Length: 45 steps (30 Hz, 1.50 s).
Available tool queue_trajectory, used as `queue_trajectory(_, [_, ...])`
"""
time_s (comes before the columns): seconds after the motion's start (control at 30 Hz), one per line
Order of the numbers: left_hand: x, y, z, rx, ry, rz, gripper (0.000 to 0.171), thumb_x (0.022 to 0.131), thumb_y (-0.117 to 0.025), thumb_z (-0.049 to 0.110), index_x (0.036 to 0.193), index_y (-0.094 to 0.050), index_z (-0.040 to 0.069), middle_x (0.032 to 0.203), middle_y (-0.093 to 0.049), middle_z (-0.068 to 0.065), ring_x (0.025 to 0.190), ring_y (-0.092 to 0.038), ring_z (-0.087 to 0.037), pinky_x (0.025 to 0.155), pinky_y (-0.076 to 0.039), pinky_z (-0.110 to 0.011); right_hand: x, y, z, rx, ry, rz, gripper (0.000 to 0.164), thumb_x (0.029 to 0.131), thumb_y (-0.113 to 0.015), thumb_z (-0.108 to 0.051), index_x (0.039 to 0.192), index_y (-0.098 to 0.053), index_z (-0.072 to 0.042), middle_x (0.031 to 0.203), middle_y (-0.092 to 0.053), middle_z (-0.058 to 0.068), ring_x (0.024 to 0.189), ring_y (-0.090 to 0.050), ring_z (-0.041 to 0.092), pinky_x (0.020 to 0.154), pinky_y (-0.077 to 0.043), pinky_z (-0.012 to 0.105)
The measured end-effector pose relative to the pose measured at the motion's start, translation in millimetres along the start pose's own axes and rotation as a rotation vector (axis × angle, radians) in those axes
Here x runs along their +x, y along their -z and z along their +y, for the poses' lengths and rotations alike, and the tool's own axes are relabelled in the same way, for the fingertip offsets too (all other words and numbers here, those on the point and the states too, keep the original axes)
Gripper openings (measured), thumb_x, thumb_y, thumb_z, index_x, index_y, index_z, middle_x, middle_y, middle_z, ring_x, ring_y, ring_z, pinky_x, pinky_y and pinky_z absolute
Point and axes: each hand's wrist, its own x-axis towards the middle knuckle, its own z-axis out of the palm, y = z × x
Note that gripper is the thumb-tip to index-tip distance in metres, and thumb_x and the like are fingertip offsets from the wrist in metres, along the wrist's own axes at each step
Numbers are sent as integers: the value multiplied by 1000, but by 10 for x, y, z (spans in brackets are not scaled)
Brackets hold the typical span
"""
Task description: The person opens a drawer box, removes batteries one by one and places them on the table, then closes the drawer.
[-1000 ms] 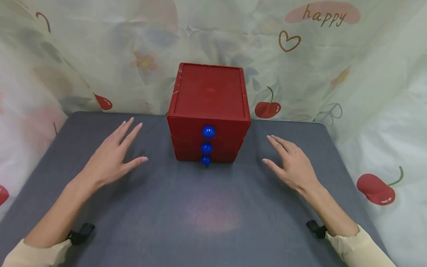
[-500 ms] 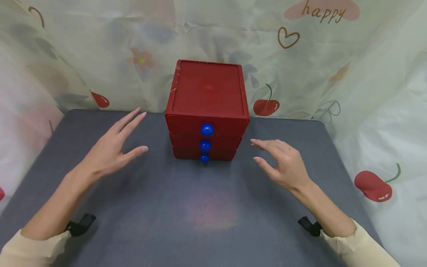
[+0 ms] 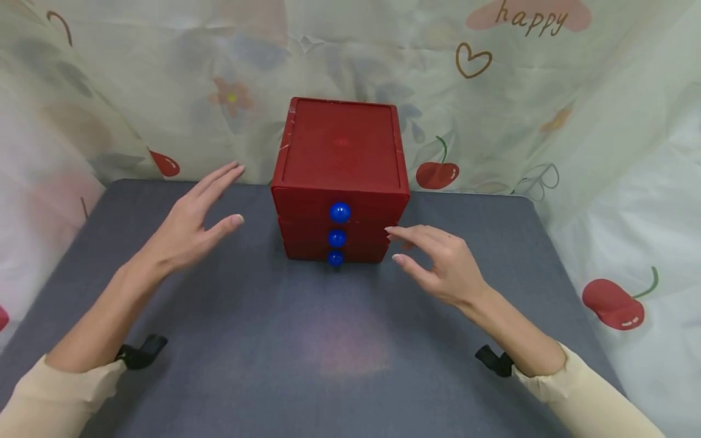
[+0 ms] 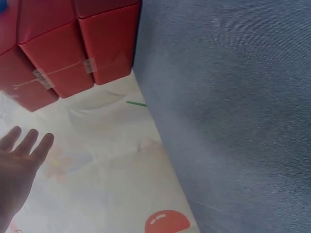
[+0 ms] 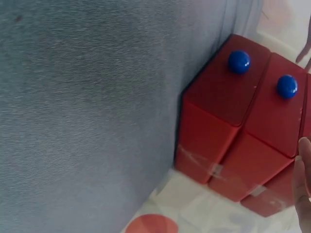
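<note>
A red three-tier drawer box stands at the back middle of the table, its drawers all closed. Each drawer front bears a round blue knob: the top knob, the middle knob and the bottom knob. To the left of the box, my left hand hovers with straight fingers and thumb spread, holding nothing. My right hand is just in front of the box's right side, fingers extended toward the knobs, thumb apart and nothing held. In the right wrist view its fingers show only at the edge.
The grey table has a patterned curtain behind it and on both sides. Strips of clear tape run along the box's side. A black wrist strap sits by the left sleeve and another strap by the right.
My right hand has moved left toward the drawer box. The left hand has risen slightly toward the back. The view shifted a little; the box stays as it was.
</note>
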Motion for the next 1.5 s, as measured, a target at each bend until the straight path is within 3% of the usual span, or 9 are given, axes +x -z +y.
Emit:
queue_trajectory(0.13, [68, 24, 13, -31, 10, -3, 71, 96, -65, 23, 157, -30, 33, 161, -27, 6, 132, -48, -33, 102, -40, -58, 87, -18, -40, 55, -13, -22, 38, 97, -62, -35, 123, -69, -8, 117, -71, 1, 87, -68, 12, 84, -53, 28])
queue_trajectory(0.23, [118, 42, 27, -53, 16, -8, 70, 97, -65, 22, 156, -30, 39, 160, -29, 10, 136, -44, -26, 104, -40, -55, 154, -23, -66, 91, -22, -31, 33, 92, -68, -22, 122, -70, -9, 116, -71, 1, 85, -68, 10, 82, -54, 31])
queue_trajectory(0.37, [198, 51, 71, -94, 34, -17, 69, 97, -64, 23, 154, -30, 42, 158, -30, 15, 140, -39, -16, 107, -39, -50, 222, -31, -96, 142, -57, -52, 32, 93, -67, -18, 123, -69, -9, 115, -71, 0, 87, -69, 8, 83, -55, 33])
queue_trajectory(0.63, [405, 22, 164, -228, 63, -44, 61, 100, -60, 25, 153, -33, 41, 156, -32, 15, 142, -35, -15, 110, -37, -46, 303, -113, -136, 257, -127, -86, 31, 96, -65, -17, 125, -68, -9, 110, -73, 0, 84, -68, 7, 80, -54, 29])
queue_trajectory(0.9, [603, -46, 221, -347, 109, -63, 54, 102, -55, 32, 153, -36, 37, 157, -32, 12, 143, -35, -19, 112, -32, -51, 365, -215, -174, 335, -212, -116, 31, 98, -63, -17, 128, -67, -10, 110, -73, 0, 81, -68, 9, 71, -54, 30])
queue_trajectory(1.1, [698, -114, 255, -413, 150, -81, 53, 103, -52, 34, 154, -36, 35, 157, -32, 13, 144, -32, -20, 113, -31, -53, 394, -275, -207, 447, -357, -157, 29, 100, -59, -23, 126, -68, -14, 108, -73, -4, 80, -67, 8, 73, -56, 31])
queue_trajectory(1.23, [750, -155, 261, -462, 172, -89, 53, 103, -50, 36, 154, -36, 33, 157, -33, 11, 143, -33, -17, 111, -34, -50, 428, -312, -221, 541, -437, -173, 30, 102, -57, -26, 128, -67, -14, 109, -73, 3, 82, -66, 13, 78, -57, 39])
queue_trajectory(1.37, [792, -174, 270, -501, 192, -97, 55, 103, -52, 34, 155, -35, 30, 158, -32, 8, 144, -33, -18, 111, -35, -49, 460, -348, -224, 576, -472, -176, 30, 103, -56, -27, 128, -66, -15, 109, -73, 8, 83, -67, 19, 79, -57, 43])
queue_trajectory(1.5, [822, -185, 286, -538, 224, -109, 56, 102, -55, 33, 155, -35, 29, 159, -30, 8, 144, -34, -19, 111, -36, -49, 500, -375, -234, 591, -493, -183, 30, 103, -54, -30, 124, -67, -13, 108, -73, 5, 84, -67, 23, 79, -57, 39])
